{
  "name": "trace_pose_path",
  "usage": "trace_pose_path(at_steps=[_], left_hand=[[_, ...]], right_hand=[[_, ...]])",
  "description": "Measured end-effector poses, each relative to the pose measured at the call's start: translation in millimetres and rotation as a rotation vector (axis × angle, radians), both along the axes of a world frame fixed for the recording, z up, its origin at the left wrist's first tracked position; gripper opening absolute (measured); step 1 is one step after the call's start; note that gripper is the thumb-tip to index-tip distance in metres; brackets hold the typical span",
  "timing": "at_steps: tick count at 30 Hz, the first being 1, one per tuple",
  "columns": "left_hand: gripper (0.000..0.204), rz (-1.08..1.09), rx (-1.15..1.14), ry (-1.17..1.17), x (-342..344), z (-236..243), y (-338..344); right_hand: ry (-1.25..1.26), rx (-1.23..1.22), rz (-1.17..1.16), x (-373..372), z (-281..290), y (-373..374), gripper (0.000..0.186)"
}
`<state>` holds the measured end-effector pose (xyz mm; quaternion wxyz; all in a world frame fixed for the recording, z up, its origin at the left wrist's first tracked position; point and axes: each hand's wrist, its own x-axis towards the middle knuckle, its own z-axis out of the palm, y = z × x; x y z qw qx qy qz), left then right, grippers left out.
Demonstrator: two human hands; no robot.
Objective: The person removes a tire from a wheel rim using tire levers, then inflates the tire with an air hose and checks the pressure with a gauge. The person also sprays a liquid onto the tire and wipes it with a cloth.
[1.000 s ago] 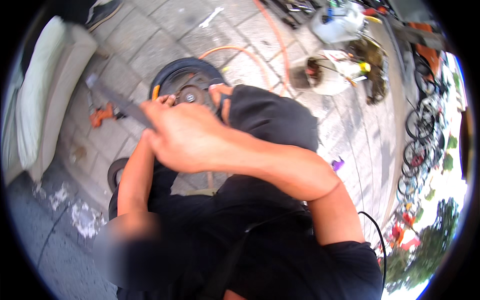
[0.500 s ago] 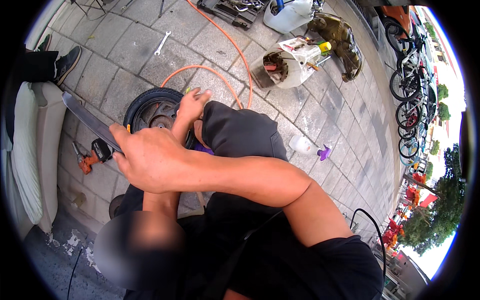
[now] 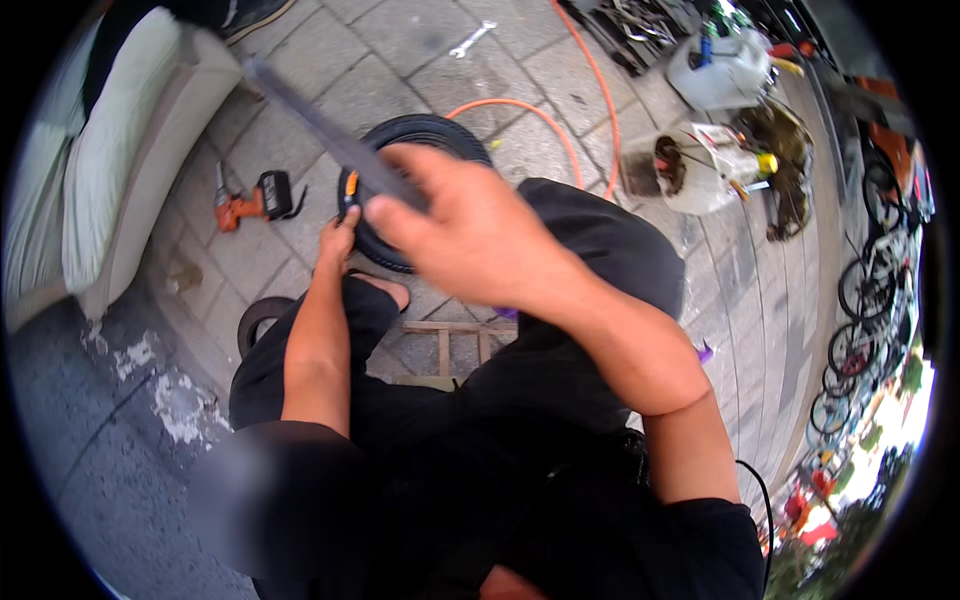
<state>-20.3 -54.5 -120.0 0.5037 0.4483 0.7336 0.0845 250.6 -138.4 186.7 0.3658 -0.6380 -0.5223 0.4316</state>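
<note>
Right hand [image 3: 465, 228] grips a long, flat grey metal bar [image 3: 325, 131]; if it slips, could whack the left hand [image 3: 338, 240] (can't tell its grip) by the black rubber tyre [image 3: 410, 125].

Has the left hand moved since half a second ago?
Yes: judged against the orange cordless tool, the left hand has moved left, nearer it.

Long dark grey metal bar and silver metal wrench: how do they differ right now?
The long dark grey metal bar is held up in the right grip; the silver metal wrench lies on the grey stone paving. The bar looks longer and darker, though nearness may exaggerate its length; the wrench looks shorter and brighter. Both are slim, metallic tools.
</note>
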Motion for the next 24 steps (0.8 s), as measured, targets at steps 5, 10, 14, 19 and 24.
trace_pose_path(at_steps=[5,10,14,19,24], left_hand=[[0.069,0.24,-0.229,-0.271,-44.8,-53.8,3.0],[0.072,0.088,-0.144,-0.354,-24.3,16.4,-13.0],[0.065,0.076,-0.105,-0.386,-35.1,32.0,-24.4],[0.073,-0.072,0.132,-0.223,7.1,96.0,-39.3],[0.079,-0.197,0.335,0.059,9.7,142.8,-48.6]], right_hand=[[0.115,-0.34,-0.159,16.4,-15.4,-6.2,0.056],[0.028,-0.332,-0.294,48.0,-79.5,-52.9,0.068],[0.159,-0.39,-0.354,32.0,-91.5,-92.8,0.064],[0.371,-0.405,-0.419,6.1,-83.2,-135.9,0.054],[0.469,-0.375,-0.398,-2.0,-79.8,-179.5,0.05]])
